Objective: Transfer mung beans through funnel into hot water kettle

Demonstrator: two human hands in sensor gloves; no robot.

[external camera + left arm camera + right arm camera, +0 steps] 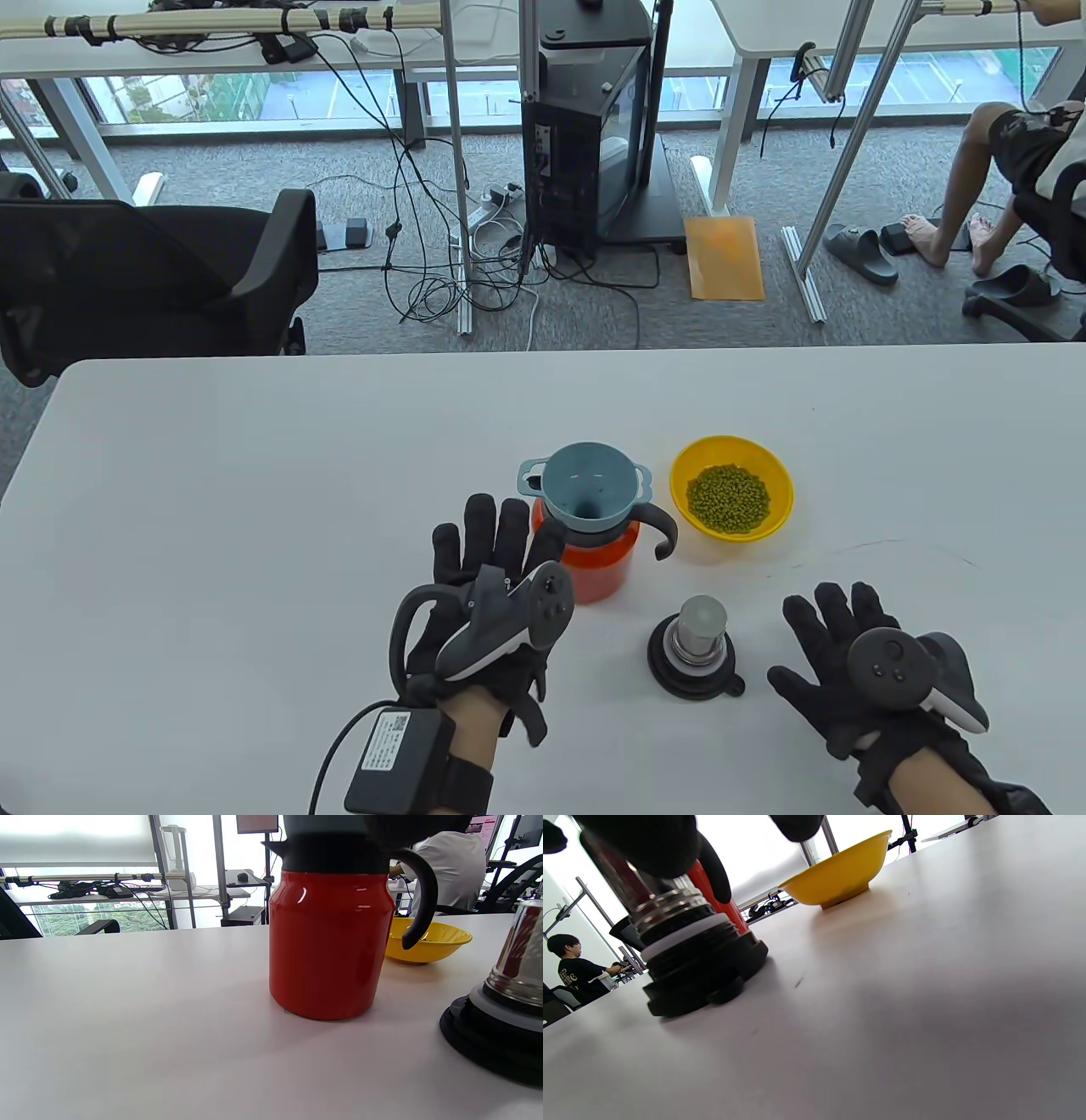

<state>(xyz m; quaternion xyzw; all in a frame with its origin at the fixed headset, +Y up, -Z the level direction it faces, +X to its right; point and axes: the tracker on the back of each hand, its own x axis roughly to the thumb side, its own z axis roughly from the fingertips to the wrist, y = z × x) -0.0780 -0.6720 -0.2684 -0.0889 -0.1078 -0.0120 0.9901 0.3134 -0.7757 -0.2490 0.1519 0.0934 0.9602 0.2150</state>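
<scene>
**Funnel sits on the kettle, beans are in the bowl**

The mung beans (728, 499) lie in the yellow bowl (694, 463), at 3 o'clock from my red kettle (601, 567) and just beside its black handle (664, 528). The blue funnel (587, 491) stands upright in the kettle's mouth. The kettle lid (697, 649) rests upside down on the counter (254, 509), at 5 o'clock from the kettle. My left hand (488, 594) is open with spread fingers near the kettle's 9 o'clock side; whether it touches, I cannot tell. My right hand (857, 658) is open, holds nothing, at 3 o'clock from the lid.
</scene>
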